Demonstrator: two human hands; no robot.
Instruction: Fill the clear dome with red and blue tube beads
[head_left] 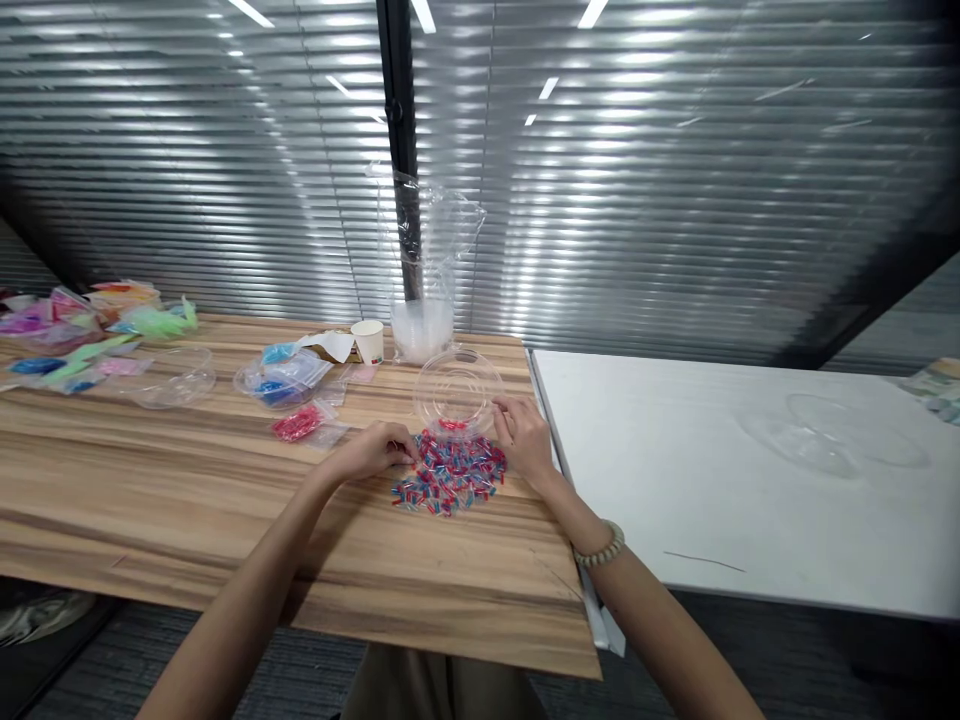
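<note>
A loose pile of small red and blue tube-like pieces (454, 475) lies on the wooden table, with some clear ones among them. Just behind the pile is a clear round plastic bowl (459, 385), with a few red pieces showing at its near side. My right hand (523, 438) grips the bowl's right rim between thumb and fingers; a beaded bracelet is round that wrist. At the pile's left edge, my left hand (377, 450) has its fingers closed in a pinch. Whatever may be between those fingertips is too small to make out.
Left of the pile lie a bag of red pieces (298, 423) and a clear bowl with blue bags (281, 380). Behind stand a paper cup (368, 342) and a clear bag of white material (422, 330). Colourful bags (135, 310) crowd the far left. A white table (675, 450) adjoins right.
</note>
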